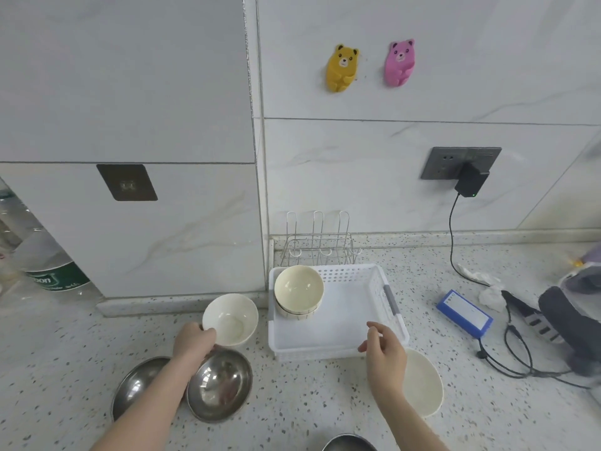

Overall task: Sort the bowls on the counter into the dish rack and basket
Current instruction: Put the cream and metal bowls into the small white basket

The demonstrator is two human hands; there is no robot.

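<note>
My left hand (192, 343) grips the near rim of a white bowl (232, 319) just left of the white plastic basket (338, 340). Two cream bowls (298, 289) sit stacked in the basket's far left corner. My right hand (383, 351) hovers over the basket's near right corner, fingers loosely curled, holding nothing. Behind it, a white bowl (421, 382) lies on the counter. Two steel bowls (221, 385) (136, 385) sit under my left forearm, and a third steel bowl's rim (349, 442) shows at the bottom edge. The wire dish rack (320, 242) stands empty behind the basket.
A blue box (465, 312), black cables (520, 353) and a dark grey bag (569, 323) lie on the right of the counter. A charger (471, 180) is plugged into the wall socket. A wall corner juts out at left, with a green-labelled tub (55, 275) beside it.
</note>
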